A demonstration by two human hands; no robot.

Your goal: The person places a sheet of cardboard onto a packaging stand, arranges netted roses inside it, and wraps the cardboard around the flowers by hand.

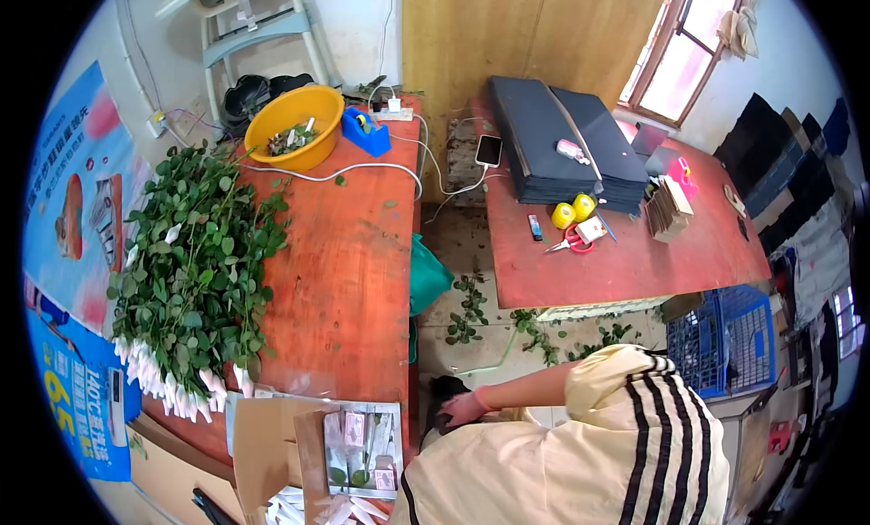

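Observation:
My right hand [464, 408] reaches leftward across my body, out of a cream sleeve with black stripes. It is low beside the near edge of the left table, at a dark object [444, 388] I cannot identify. The fingers look curled, with their tips partly hidden. My left hand is out of view. On the table close by stands an open cardboard box [265, 439] with white pieces inside. Against it is a clear-fronted pack [362, 448] with small pink-and-white boxes. Further left lies a large bunch of pale roses [195, 271], leafy stems pointing away.
On the left table [340, 253] are a yellow basin [294, 128], a blue tape dispenser [365, 133] and a white cable. The right table [544, 276] holds dark sheet stacks [544, 144], red-handled scissors [573, 241] and a phone [488, 150]. Leaves litter the floor near a blue crate [725, 339].

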